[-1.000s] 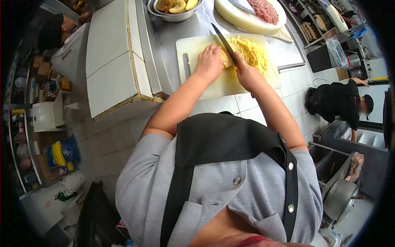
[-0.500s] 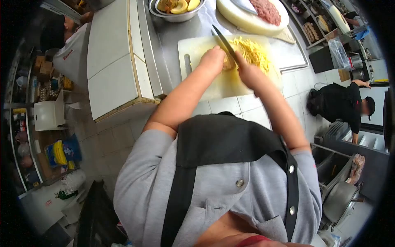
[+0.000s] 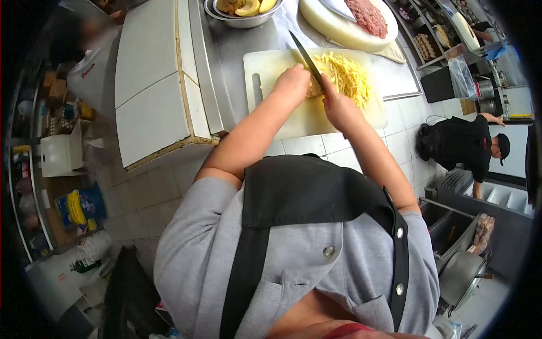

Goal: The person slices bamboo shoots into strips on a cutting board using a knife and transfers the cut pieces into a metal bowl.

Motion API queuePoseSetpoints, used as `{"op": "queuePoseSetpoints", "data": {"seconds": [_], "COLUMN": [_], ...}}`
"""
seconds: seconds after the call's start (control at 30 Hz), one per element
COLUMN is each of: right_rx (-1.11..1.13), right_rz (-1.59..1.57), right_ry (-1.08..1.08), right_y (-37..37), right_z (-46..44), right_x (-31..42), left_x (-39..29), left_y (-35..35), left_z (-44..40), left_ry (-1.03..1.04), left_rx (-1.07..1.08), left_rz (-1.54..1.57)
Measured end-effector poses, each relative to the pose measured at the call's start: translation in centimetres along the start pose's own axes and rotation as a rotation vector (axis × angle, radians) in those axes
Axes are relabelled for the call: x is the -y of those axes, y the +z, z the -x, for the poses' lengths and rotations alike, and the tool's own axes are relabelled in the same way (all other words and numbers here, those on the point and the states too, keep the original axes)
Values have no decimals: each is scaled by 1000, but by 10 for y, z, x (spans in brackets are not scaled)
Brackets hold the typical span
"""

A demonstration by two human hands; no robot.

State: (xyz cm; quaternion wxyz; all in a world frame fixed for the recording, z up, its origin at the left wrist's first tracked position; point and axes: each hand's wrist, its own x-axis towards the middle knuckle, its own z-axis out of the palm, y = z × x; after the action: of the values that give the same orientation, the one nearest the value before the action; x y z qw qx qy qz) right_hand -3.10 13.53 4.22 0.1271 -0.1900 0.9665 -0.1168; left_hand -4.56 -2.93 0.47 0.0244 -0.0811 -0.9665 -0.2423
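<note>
Tiled flooring (image 3: pixel 135 195) and packed shelving surround a metal worktop (image 3: pixel 223 73), with a white tiled ledge (image 3: pixel 149 73) along its left side. On a pale cutting board (image 3: pixel 302 124) near the worktop's front edge lies the yellow piece (image 3: pixel 314 88), between the two hands. Cutting looks well advanced, judging by the broad loose heap of yellow strips (image 3: pixel 351 79) to its right; only this blocky portion appears uncut, though the left hand (image 3: pixel 291 86) hides part of it. The portion is pale yellow and dense-looking; the strips are thin, brighter and tangled, lying in many directions. What food it is cannot be told.

The left hand is curled closed on the piece, its fingertips hidden. The right hand (image 3: pixel 340 110) grips the handle of a dark-bladed knife (image 3: pixel 305 56), its blade slanting away beside the portion.

Beyond the board stand a metal bowl (image 3: pixel 245 24) holding yellow pieces and a thick round board (image 3: pixel 319 24) bearing minced meat (image 3: pixel 370 18). A person in black (image 3: pixel 460 141) is off to the right.
</note>
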Motion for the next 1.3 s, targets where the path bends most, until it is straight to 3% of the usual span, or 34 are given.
{"op": "queuePoseSetpoints", "data": {"seconds": [0.1,0.23,0.37,0.5,0.63,0.77,0.9,1.0,1.07,1.2,1.3], "right_rx": [122,4,121,-11,140,-3,144,83,14,113,-1], "right_rz": [-30,1,-16,6,-2,-42,-35,-78,-60,-25,-75], "right_ry": [28,1,33,-19,57,-11,57,86,-3,42,-26], "right_y": [-31,3,-39,-5,-44,5,-49,-22,-2,-34,5], "right_z": [-1,2,2,2,7,5,9,15,0,3,1], "right_x": [7,6,19,6,26,8,27,26,10,22,17], "left_x": [1,2,5,2,2,1,1,2,2,4,4], "left_y": [3,1,5,3,0,6,1,1,2,5,9], "left_z": [4,-1,2,0,1,-2,3,-2,-6,-1,-3], "left_ry": [-2,-8,7,7,-17,-32,-17,-27,-46,-35,-19], "left_rx": [5,10,-62,-5,-1,6,15,8,15,1,-16], "left_rz": [16,31,-10,26,-4,17,-27,-4,20,-24,-46]}}
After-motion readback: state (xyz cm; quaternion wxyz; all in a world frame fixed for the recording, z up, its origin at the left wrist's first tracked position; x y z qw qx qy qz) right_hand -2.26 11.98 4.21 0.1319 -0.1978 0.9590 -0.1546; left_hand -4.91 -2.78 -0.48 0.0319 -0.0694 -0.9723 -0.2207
